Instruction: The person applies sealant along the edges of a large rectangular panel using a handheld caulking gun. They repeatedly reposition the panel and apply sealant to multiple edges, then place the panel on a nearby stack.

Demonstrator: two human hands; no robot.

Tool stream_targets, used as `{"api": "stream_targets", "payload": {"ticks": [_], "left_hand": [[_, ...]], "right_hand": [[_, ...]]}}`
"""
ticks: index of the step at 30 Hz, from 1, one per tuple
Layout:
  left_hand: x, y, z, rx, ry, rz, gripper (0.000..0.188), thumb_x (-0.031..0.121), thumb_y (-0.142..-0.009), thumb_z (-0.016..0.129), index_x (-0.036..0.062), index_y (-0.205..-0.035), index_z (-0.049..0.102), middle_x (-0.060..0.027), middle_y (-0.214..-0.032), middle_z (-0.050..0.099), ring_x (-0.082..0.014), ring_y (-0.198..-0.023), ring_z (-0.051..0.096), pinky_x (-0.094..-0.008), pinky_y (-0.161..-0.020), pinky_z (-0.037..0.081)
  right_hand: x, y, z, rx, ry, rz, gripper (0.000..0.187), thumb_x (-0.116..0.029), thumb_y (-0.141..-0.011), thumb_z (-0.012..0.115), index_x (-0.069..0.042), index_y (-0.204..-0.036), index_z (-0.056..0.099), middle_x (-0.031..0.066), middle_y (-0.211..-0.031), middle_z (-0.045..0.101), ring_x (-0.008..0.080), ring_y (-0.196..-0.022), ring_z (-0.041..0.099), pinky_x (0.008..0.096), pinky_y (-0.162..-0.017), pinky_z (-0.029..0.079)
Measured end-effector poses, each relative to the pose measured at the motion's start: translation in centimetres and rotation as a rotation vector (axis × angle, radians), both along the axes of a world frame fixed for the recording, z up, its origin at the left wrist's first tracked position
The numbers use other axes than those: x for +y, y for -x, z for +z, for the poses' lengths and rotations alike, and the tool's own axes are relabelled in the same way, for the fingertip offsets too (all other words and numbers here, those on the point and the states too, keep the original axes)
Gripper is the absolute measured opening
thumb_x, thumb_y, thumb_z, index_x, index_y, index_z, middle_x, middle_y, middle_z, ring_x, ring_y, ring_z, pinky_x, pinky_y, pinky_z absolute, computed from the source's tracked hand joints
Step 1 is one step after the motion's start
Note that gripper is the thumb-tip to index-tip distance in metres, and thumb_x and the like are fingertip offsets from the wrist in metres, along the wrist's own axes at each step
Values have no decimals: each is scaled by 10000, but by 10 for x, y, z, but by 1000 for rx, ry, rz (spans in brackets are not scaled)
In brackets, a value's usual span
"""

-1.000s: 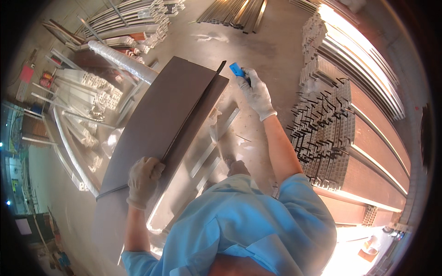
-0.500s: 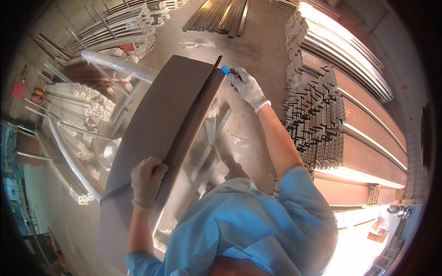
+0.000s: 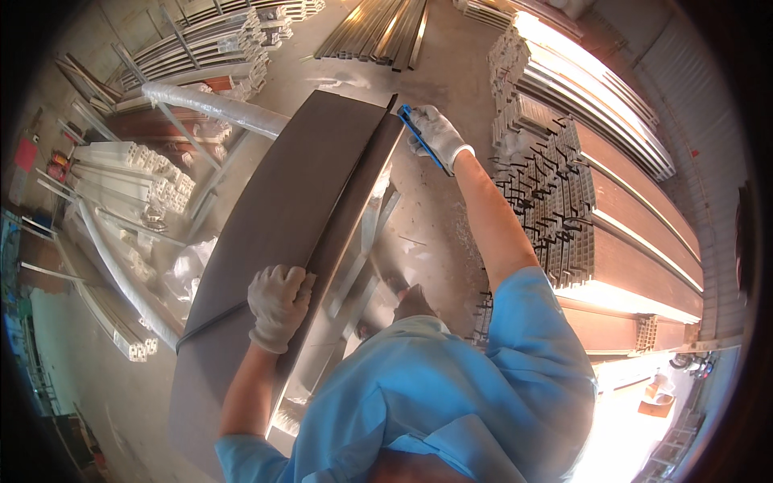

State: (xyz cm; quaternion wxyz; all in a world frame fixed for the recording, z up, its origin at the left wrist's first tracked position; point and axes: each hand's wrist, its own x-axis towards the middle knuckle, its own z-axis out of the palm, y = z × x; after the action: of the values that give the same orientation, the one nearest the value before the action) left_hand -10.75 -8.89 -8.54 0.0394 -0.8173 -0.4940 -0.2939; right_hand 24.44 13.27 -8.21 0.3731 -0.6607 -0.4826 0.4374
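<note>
A long dark brown panel (image 3: 282, 193) slants across the middle, with a raised narrow strip (image 3: 362, 181) along its right side. My left hand (image 3: 278, 306), in a pale glove, rests on the panel with fingers curled over the strip's near part. Beneath that wrist, a thin dark band (image 3: 211, 324) crosses the panel. My right hand (image 3: 439, 133), gloved too, is closed around a slim blue-and-black tool (image 3: 427, 138). The tool's upper end is beside the panel's far right corner; its exact kind is unclear.
Metal stand legs (image 3: 374, 217) show under the panel. A plastic-wrapped roll (image 3: 217, 111) lies beyond its left side. Stacked brown boards (image 3: 644, 241) with black ties jutting from their ends stand at right. Metal bars (image 3: 374, 36) lie on the far floor.
The tool in my right hand has turned, so its long body now shows instead of just a blue end. My left hand has shifted slightly to the right; the view has moved a little.
</note>
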Motion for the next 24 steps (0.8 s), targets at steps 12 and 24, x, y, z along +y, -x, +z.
{"api": "stream_targets", "payload": {"ticks": [12, 24], "left_hand": [[-1, 0, -4, 8, 21, -88, 223, 177, -734, 795, 114, -677, 589, -51, -678, 576, -288, -669, 587, -422, -614, 472], [7, 0, -3, -139, 138, -79, 237, 163, -719, 784, 88, -636, 575, -64, -656, 568, -276, -644, 579, -423, -599, 460]], "right_hand": [[11, 23, 16, -508, 52, -14, 383, -262, -972, 536, -150, -1339, 538, 135, -979, 721, 216, -737, 724, 379, -795, 565], [-32, 68, 7, -854, -211, 147, 315, -236, -949, 616, -66, -1212, 635, 241, -1030, 709, 420, -944, 684, 465, -852, 534]]}}
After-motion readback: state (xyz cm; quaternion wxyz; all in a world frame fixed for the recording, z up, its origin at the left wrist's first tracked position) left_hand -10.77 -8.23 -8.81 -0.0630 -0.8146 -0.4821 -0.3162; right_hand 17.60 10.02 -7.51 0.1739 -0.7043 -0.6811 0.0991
